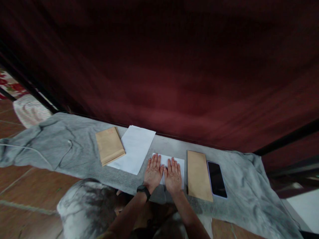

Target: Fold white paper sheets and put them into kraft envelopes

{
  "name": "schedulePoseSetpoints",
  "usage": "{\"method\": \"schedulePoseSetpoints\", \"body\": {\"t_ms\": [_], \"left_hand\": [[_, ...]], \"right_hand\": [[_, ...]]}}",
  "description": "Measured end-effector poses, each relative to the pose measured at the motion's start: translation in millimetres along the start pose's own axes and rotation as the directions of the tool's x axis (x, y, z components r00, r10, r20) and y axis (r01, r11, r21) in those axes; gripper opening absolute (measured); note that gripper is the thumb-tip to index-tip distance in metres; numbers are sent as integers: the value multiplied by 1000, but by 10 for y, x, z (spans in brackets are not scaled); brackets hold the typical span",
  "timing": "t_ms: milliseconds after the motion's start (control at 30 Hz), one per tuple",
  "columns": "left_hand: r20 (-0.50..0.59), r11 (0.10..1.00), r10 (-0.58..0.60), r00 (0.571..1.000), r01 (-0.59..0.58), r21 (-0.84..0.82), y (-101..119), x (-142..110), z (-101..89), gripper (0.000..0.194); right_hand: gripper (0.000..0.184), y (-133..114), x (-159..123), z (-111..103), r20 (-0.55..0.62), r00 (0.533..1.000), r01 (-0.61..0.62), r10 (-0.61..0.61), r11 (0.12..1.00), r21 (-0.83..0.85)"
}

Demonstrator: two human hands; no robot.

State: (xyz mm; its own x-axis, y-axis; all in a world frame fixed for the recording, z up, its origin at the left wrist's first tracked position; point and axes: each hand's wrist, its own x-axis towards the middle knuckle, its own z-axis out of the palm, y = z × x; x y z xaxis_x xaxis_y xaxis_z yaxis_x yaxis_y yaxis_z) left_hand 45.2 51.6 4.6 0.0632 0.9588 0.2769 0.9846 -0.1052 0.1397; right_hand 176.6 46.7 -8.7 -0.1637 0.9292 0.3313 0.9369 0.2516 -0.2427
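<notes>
Under both palms lies a small white sheet of paper (181, 166), perhaps folded, flat on the grey cloth. My left hand (154, 171) rests on its left side, fingers stretched forward, a dark watch on the wrist. On the right part of the paper my right hand (172, 174) lies flat, its fingers a little spread. The thumbs nearly meet. Just right of the paper is a brown envelope (199, 176). To the left, several white sheets (137, 146) are partly covered by a stack of brown envelopes (109, 144).
A phone (217, 179) with a dark screen lies right of the single envelope. The grey cloth (79, 142) covers a long low surface against a dark red panel (164, 89). A thin white cable (32, 149) crosses the cloth's left end. Tiled floor (32, 196) shows below.
</notes>
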Motion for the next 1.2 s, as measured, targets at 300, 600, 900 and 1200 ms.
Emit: {"method": "schedulePoseSetpoints", "body": {"t_ms": [300,600,900,1200], "left_hand": [[-72,997,-65,995,63,-35,-72,-138,-33,62],[-57,984,117,992,-123,-126,491,-33,-221,52],[39,988,124,991,-120,-101,185,70,-53,54],[-2,996,82,997,-82,-29,-149,36,-215,53]], "right_hand": [[62,241,-162,-69,-139,990,-42,39,999,-20],[59,271,-187,-17,-68,997,-32,32,999,-2],[63,224,-165,-84,-77,994,-79,80,997,13],[49,308,101,-189,26,997,-73,73,997,0]]}}
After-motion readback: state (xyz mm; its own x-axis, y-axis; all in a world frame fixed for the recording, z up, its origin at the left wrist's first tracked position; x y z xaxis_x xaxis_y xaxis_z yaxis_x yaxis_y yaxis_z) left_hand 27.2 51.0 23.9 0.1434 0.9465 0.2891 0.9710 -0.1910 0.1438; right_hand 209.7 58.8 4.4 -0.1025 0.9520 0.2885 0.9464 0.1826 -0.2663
